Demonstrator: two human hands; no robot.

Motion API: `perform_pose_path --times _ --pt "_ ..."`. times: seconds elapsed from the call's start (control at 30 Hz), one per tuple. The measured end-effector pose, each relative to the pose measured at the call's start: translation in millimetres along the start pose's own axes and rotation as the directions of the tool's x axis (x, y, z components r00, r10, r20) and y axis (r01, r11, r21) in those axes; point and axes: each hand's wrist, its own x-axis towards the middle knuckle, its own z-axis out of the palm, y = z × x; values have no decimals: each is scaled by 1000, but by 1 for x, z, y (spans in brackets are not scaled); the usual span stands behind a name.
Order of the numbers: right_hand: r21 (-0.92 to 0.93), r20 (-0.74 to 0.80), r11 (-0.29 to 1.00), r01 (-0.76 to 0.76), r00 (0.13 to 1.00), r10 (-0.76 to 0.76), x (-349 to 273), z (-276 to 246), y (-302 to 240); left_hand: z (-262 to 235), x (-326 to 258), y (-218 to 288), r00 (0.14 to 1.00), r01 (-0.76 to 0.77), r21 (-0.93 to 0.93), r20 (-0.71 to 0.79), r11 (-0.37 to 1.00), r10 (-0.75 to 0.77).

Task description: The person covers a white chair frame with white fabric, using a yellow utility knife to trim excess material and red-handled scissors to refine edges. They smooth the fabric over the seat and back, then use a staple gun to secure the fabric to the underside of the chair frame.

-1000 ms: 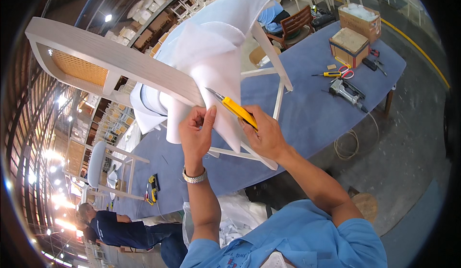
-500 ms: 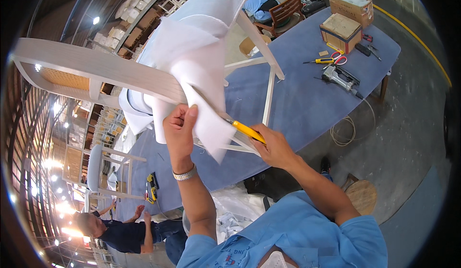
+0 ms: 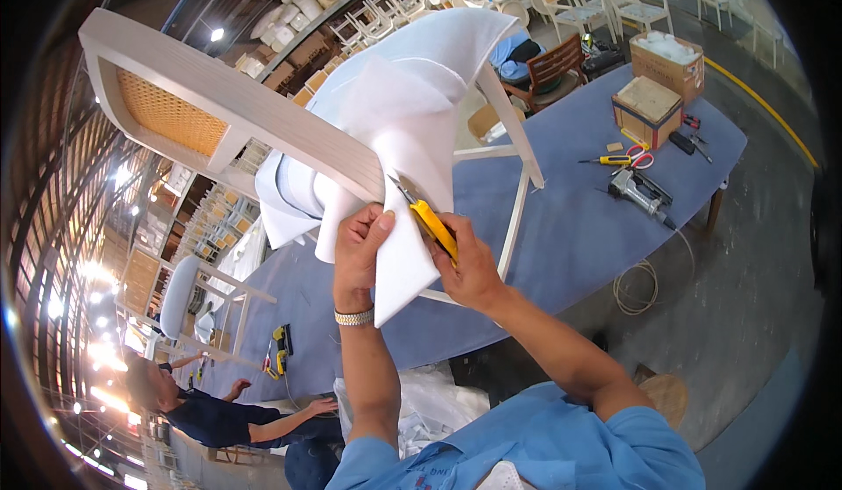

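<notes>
A pale wooden chair with a woven cane back lies tipped over on the blue table. White padding fabric hangs in loose folds from its seat, by the joint of the back post. My left hand pinches the edge of this fabric between thumb and fingers, just below the post. In my right hand is a yellow utility knife. Its blade points up and left, lying against the fabric close to the post.
On the blue table at right lie a staple gun, red-handled scissors and cardboard boxes. A yellow-black tool lies at left. A co-worker in dark clothes stands beyond, near another padded chair.
The knife has swung from pointing left to pointing steeply up, its blade now nearer the chair post. My left hand still pinches the fabric. The whole view has shifted slightly.
</notes>
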Motion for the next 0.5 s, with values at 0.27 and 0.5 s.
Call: perform_pose_path --times 0.27,0.5 --pt "-136 -46 989 61 997 -68 13 -3 24 -3 2 -6 997 -46 11 61 999 45" --pt "-155 -64 984 85 993 -96 13 -2 24 -3 2 -8 995 -58 -5 75 998 59"
